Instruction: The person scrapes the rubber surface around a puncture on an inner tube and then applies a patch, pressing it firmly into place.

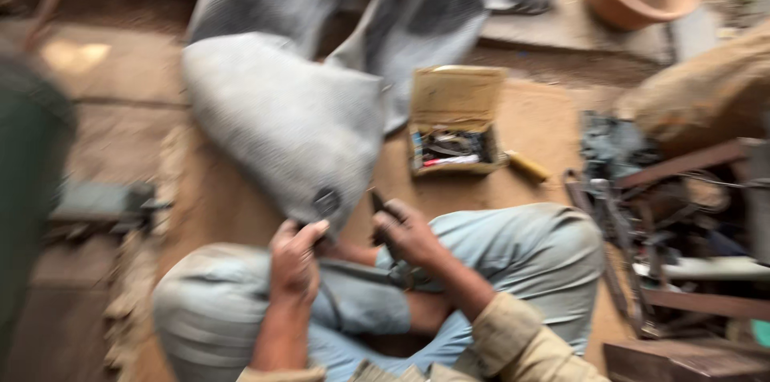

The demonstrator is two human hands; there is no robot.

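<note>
Head view: blurred look down at a person sitting cross-legged on the ground.
Tube point(281, 121): a big grey rubber inner tube, slack and folded, draped from the top of the frame down to the person's knees.
Left hand point(295, 258): fingers closed, pinching the tube's lower edge by a round dark patch point(326, 202).
Right hand point(409, 234): closed around a small dark tool point(377, 204), apart from the tube.
Handling: the tube looks soft, floppy and fairly light; likely best gripped at a fold or edge.
Box point(455, 121): open cardboard, small items inside, just beyond the knees.
Scrap point(682, 230): metal clutter at right.
</note>
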